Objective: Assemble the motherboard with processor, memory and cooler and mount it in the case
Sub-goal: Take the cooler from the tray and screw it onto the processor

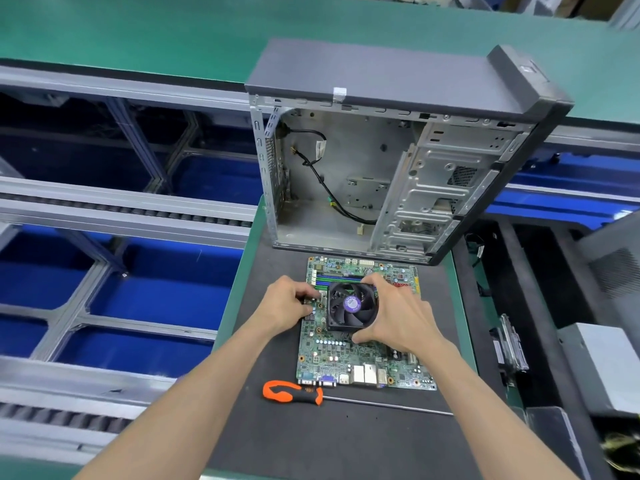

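Note:
A green motherboard [346, 355] lies flat on the black mat. On it sits a black cooler [350, 306] with a fan and a purple round label. My right hand [398, 313] grips the cooler, fingers over its far edge and thumb at its near corner. My left hand [287, 304] is at the board's left edge beside the cooler, fingers curled and pinching something small that I cannot make out. Memory slots [332, 279] show behind the cooler. The open grey case [381, 161] stands upright just beyond the board, with loose black cables inside.
An orange-and-black screwdriver [294, 392] lies on the black mat [346, 441] just in front of the board, its long shaft pointing right. Blue bins and roller rails fill the left side. Grey metal parts and a box lie at the right.

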Motion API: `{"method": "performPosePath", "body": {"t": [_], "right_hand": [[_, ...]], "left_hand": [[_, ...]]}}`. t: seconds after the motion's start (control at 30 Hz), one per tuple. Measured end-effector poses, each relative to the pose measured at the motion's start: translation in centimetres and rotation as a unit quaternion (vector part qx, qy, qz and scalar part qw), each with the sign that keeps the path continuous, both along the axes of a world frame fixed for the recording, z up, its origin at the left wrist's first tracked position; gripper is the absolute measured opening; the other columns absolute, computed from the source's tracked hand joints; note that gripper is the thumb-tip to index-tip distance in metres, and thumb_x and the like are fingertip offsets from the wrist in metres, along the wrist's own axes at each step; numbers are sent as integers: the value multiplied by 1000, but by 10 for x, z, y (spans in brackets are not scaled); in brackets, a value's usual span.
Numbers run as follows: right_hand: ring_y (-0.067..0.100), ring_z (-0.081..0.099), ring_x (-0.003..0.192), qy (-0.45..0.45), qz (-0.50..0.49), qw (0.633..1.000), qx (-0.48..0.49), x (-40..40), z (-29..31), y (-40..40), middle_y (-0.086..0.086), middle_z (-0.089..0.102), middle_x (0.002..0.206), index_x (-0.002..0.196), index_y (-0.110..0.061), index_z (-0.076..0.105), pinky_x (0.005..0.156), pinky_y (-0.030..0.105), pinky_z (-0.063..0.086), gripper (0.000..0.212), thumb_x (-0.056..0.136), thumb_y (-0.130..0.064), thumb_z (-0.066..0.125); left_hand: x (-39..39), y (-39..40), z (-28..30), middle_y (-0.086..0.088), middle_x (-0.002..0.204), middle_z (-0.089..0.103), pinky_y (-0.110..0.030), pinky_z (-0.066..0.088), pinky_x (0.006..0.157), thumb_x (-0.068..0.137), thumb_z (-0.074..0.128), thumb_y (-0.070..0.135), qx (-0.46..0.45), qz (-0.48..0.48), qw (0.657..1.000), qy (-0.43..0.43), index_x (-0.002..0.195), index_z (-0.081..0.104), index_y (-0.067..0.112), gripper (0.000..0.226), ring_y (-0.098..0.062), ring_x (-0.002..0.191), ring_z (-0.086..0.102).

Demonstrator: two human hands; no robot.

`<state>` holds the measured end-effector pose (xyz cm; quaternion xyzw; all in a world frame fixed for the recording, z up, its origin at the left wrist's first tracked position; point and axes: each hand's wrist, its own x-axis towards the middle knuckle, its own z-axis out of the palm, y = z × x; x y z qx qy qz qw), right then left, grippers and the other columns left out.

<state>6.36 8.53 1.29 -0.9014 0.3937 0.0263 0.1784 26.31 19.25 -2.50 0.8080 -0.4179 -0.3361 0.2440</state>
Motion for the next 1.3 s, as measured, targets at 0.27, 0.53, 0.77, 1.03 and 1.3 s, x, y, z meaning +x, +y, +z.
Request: {"method": "performPosePath", "body": {"t": [0.27,0.53,0.77,1.03,1.3], "right_hand": [[20,51,70,32,7,999,-20,2,-2,5,-16,52,71,125,-43,33,46,24,23,96,47,-72,80],[21,52,73,23,-5,1000,-12,0,-6,3,-14,61,81,125,-43,35,50,30,29,97,44,-72,81],[26,63,92,7,-11,1000,-8,-1,-10,0,-8,70,100,126,-44,35,60,33,38,100,42,-72,80],[28,66,91,2,-14,1000,-16,-1,-10,3,-6,71,99,126,-44,35,60,34,39,100,42,-73,82],[27,66,90,16,-3,1000,-18,1,-9,3,-5,71,98,129,-41,33,60,33,38,102,45,-76,81]], "left_hand": [[-1,-1,-8,-1,103,64,-16,41,84,88,73,8,-1,-33,999,-37,114,75,20,28,-12,83,58],[-1,-1,-9,4,87,58,-20,44,83,90,70,4,-12,-58,997,-57,109,76,17,24,-11,75,56],[1,-1,-10,-3,94,58,-23,47,85,90,70,5,-12,-74,996,-49,110,76,18,25,-14,75,61],[2,-1,-13,-3,101,48,-21,42,78,90,70,5,-20,-89,993,-69,104,74,14,16,-17,73,59],[4,-1,-17,-2,107,41,-21,39,86,91,69,9,-4,-102,992,-73,108,69,19,20,-16,82,54]]}}
